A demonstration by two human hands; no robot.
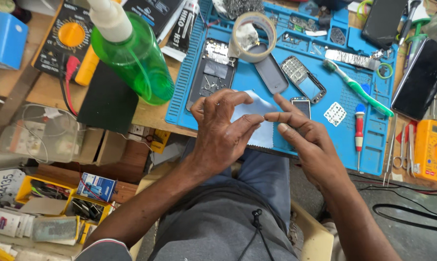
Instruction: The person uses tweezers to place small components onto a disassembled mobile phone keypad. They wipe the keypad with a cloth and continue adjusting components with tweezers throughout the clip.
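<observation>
Both hands meet over the near edge of the blue mat. The left hand and the right hand pinch a pale blue cloth between fingertips. The cloth looks light, soft and limp; its edges seem the best grip.

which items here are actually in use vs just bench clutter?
In use:
left hand
right hand
pale blue cloth
small phone part, at the right fingertips

Lying about:
green spray bottle
tape roll
green toothbrush
red screwdriver
keypad phone body
yellow multimeter
</observation>
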